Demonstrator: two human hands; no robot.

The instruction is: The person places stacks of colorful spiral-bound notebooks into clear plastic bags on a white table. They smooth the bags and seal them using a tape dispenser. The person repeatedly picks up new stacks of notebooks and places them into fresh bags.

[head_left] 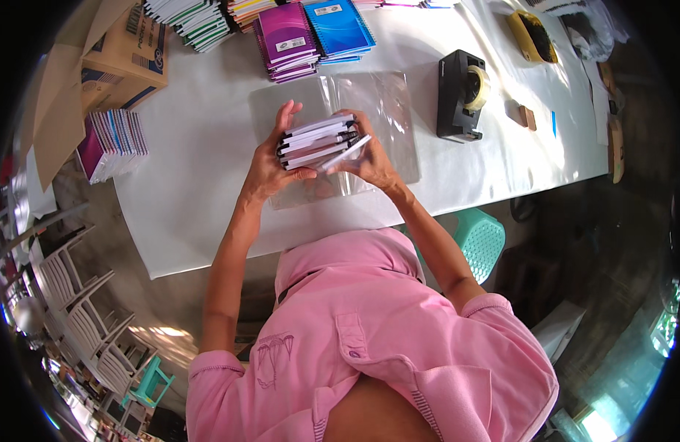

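Observation:
Between my two hands is a small stack of spiral notebooks [316,138], their white page edges and black coils facing up. My left hand [268,163] grips the left end of the stack, thumb along the near side and index finger raised. At the right end, my right hand [371,160] closes round the stack. One notebook [347,152] on that side tilts away from the others. Below the hands, clear plastic bags [388,110] lie flat on the pale-covered table [200,184].
Stacks of purple notebooks [287,37] and blue notebooks [340,28] stand at the back. A black tape dispenser [452,96] is to the right, near a brown block [527,118] and a yellow container [533,37]. At left are wrapped notebooks [115,144] and a cardboard box [130,55].

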